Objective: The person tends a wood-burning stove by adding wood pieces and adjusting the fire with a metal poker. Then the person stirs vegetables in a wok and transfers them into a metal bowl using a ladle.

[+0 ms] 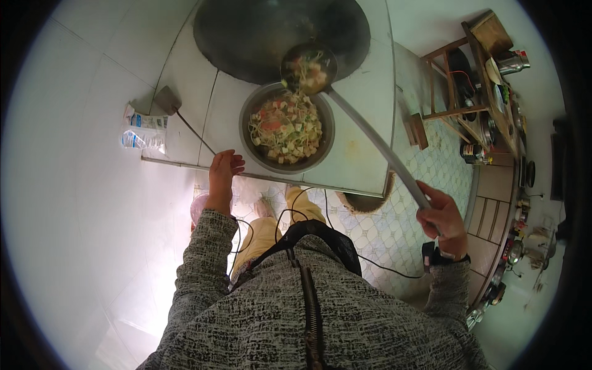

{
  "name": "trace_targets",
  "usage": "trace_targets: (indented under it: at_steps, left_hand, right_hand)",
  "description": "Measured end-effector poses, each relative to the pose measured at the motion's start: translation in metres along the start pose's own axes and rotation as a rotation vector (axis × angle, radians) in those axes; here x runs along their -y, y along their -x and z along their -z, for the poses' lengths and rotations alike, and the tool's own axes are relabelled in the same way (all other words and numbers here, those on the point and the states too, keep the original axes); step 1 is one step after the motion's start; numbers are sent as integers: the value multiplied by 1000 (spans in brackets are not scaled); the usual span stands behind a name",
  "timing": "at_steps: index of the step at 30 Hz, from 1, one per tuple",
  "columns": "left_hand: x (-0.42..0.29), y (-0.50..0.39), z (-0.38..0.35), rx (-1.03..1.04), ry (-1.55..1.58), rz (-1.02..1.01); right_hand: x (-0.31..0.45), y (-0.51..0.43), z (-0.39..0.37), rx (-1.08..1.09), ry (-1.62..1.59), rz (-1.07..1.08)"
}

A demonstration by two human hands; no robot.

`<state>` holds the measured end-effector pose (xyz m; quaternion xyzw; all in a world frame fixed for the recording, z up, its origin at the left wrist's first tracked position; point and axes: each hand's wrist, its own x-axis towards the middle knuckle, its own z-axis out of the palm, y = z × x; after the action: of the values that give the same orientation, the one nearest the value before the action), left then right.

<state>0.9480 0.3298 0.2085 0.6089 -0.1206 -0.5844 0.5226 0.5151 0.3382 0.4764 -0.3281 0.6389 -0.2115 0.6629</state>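
Note:
My right hand (441,215) grips the long grey handle of a metal ladle (370,134). The ladle's round bowl, holding vegetable pieces and pale cubes, hangs at the edge of the big dark wok (249,32). Just below it stands a metal basin (327,138) of mixed food (286,129): pale cubes like tofu, red pieces, sprout-like strands and greens. Some food at the ladle's lip meets the basin's far rim. My left hand (225,166) is at the counter's front edge, against the handle end of a metal spatula (167,101); whether the fingers grip it is hidden.
The wok is set into a white tiled counter (360,143). A printed plastic bag (144,129) lies by the left wall. On the right stands a wooden rack (462,111) with pots and a thermos (511,62). Black cables (393,270) hang near my legs; a basket (367,201) sits below the counter.

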Motion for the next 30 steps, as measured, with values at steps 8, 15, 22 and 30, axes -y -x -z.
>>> trace_targets:
  at_steps: [8, 15, 22, 30]
  left_hand:
    - [25, 35, 12, 54, -47, 64]
    - [30, 42, -14, 136, -37, 122]
    - [41, 37, -43, 80, 38, 127]
    - [42, 35, -49, -50, 135, 39]
  right_hand:
    - [-52, 28, -4, -132, 842, 430]
    - [-53, 10, 5, -169, 1041, 735]
    - [-51, -25, 24, -153, 904, 634]
    - [-42, -85, 35, -133, 1016, 587]
